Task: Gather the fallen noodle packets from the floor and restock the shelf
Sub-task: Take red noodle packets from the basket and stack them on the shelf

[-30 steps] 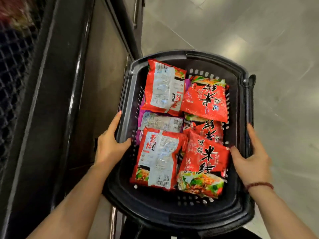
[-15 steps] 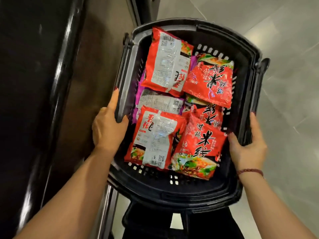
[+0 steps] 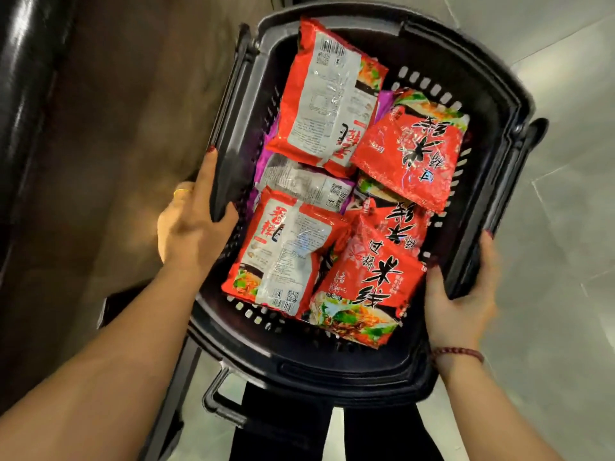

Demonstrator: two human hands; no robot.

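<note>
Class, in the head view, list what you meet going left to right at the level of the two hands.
Dark shelf edge → left hand → white-backed red packet → red front-facing packet → right hand → grey floor. Both hands grip the black basket.

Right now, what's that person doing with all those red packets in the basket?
A person is holding a black basket by its sides: the left hand grips the left rim, the right hand grips the right rim. Red noodle packets lie piled inside, with a purple packet partly under them. No packet is in either hand at this moment.
</note>
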